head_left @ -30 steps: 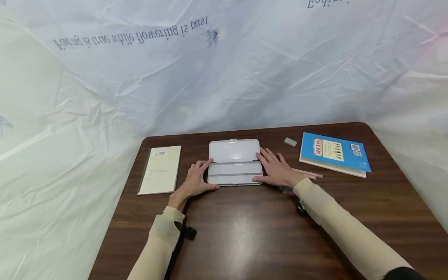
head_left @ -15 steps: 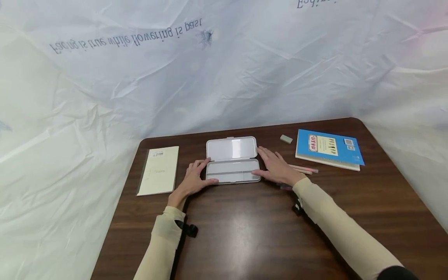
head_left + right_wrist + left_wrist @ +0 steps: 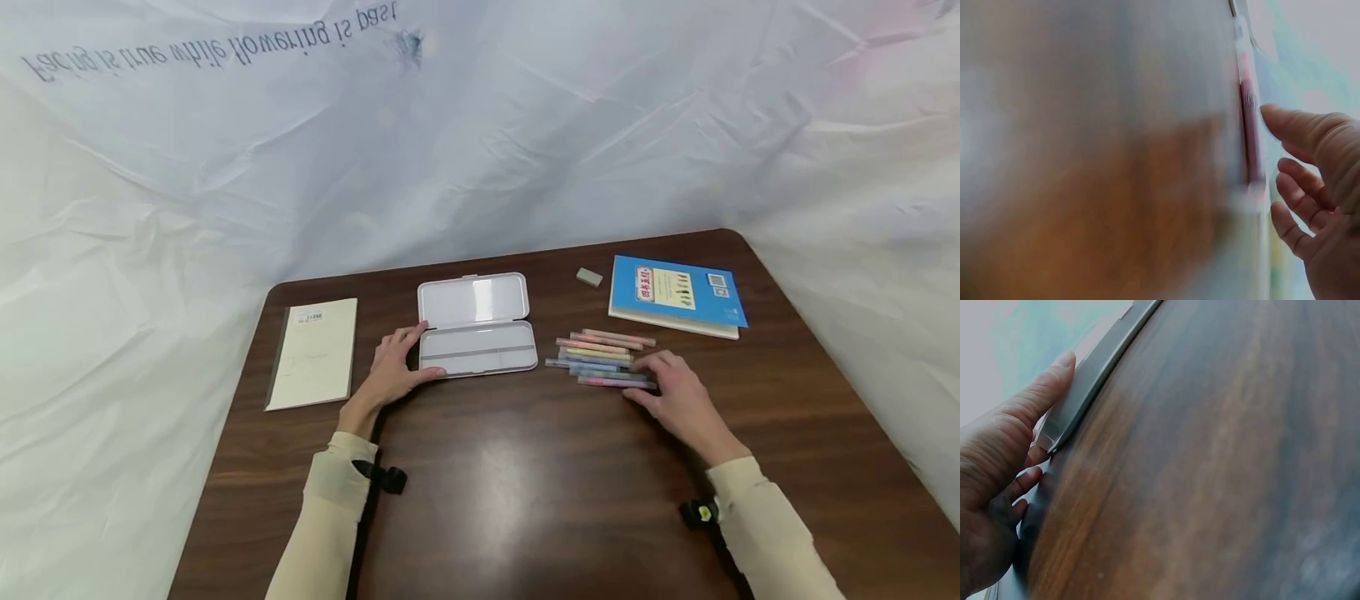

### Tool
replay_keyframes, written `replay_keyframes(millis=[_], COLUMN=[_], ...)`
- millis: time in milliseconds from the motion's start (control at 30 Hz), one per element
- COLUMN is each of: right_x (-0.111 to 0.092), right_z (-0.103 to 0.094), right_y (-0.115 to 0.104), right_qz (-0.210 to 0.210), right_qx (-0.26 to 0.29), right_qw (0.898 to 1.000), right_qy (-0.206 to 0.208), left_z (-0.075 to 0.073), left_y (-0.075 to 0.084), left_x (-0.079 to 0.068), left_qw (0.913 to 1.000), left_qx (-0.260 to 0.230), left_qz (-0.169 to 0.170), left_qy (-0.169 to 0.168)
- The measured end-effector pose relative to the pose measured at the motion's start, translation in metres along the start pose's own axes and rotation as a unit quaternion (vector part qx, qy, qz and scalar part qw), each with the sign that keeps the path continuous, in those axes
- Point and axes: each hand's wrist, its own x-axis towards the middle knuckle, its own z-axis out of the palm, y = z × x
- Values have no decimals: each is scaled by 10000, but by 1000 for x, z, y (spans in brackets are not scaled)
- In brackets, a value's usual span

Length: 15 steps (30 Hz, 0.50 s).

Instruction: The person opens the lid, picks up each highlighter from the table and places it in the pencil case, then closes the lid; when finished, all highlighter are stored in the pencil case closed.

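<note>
Right of open pencil case (image 3: 480, 337), pens (image 3: 596, 360) lie side by side. Right hand (image 3: 682, 400) half-open at their outer ends, no grip visible. Left hand (image 3: 388, 373) holds pencil case's left end between thumb and fingers. Likely risks: pens roll apart if nudged; pencil case skids on counter (image 3: 487, 500) if pushed.

My table (image 3: 480, 525) looks like shiny, smooth wood. At my twelve o'clock, the box (image 3: 477, 337) has a glossy lid (image 3: 474, 302). The book (image 3: 663, 315) at one o'clock is paper.
</note>
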Motion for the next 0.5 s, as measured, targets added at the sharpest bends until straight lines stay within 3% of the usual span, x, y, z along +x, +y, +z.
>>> replay_keyframes(millis=[167, 333, 500], right_x=[-11, -16, -20], right_z=[-1, 2, 4], right_y=[10, 17, 24], right_qz=[4, 149, 181], right_qx=[110, 125, 147], right_qw=[9998, 9988, 9988], right_qy=[157, 451, 419], left_z=[-9, -3, 2], left_y=[-1, -4, -4], left_x=[1, 4, 3], left_qw=[9999, 10000, 9999], left_qx=[-89, -84, -101], left_qz=[-33, -15, -91], left_qy=[82, 35, 22])
